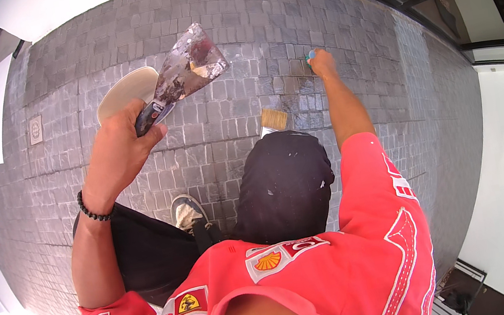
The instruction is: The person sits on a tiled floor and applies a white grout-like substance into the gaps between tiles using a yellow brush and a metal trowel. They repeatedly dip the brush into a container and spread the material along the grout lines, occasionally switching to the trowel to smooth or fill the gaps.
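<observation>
While the person crouches over grey paving, the scene reads from left to right like this:

Ground: grey stone paving (43, 210) of small square blocks fills the view, with a pale wall band along the top and white surfaces at both sides.

Left hand: the left hand (116, 154) is raised at the left of centre, fingers clenched around the dark handle of a putty knife (188, 68); a black bead bracelet (92, 209) sits on the wrist.

Putty knife: its wide metal blade, smeared with dried residue, points up and to the right, well above the paving.

Pale disc: a cream oval object (123, 92) shows just behind the left hand and the blade; whether the hand also holds it I cannot tell.

Shoe: a grey shoe (186, 211) rests on the blocks below the hand, beside the dark trouser leg.

Paintbrush: a paintbrush (272, 120) with light bristles lies on the paving near the black-clad knee, bristles pointing away.

Right hand: the right hand (321, 64) is stretched out to the paving, fingers closed on a small blue-green object (310, 55), probably a tool tip, which meets a wet, darker patch of blocks.
</observation>
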Available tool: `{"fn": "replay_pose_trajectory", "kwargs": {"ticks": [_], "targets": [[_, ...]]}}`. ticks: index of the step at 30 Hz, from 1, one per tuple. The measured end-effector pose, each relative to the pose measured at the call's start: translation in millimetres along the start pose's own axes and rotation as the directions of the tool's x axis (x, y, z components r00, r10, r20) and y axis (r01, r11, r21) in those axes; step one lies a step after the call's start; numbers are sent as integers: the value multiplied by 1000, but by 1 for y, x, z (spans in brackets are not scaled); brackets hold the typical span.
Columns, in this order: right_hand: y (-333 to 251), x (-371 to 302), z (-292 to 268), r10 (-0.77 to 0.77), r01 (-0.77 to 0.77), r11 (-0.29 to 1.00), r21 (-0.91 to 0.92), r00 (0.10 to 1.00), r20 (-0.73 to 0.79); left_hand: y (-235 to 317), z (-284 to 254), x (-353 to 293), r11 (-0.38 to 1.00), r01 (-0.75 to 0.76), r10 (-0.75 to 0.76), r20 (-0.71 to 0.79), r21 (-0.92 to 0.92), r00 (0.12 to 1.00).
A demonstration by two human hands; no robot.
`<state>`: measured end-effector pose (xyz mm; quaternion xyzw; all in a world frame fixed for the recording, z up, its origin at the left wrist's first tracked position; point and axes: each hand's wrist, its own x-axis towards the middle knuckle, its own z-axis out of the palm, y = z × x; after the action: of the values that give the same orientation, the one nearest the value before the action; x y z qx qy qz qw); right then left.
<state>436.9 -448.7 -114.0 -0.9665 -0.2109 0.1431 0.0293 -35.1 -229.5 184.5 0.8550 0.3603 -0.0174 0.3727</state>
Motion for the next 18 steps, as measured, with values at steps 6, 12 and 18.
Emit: {"fn": "replay_pose_trajectory", "kwargs": {"ticks": [6, 12, 18], "targets": [[-5, 19, 4, -110, 120, 988, 94, 988, -109, -2, 6, 24, 1000, -11, 12, 40, -11, 999], [-3, 23, -2, -151, 156, 986, 54, 986, -76, -13, 18, 24, 997, -76, 76, 7, -8, 997], [-18, -20, 3, -429, 416, 889, 193, 903, 33, -13, 14, 24, 995, -97, 97, -1, 2, 995]]}}
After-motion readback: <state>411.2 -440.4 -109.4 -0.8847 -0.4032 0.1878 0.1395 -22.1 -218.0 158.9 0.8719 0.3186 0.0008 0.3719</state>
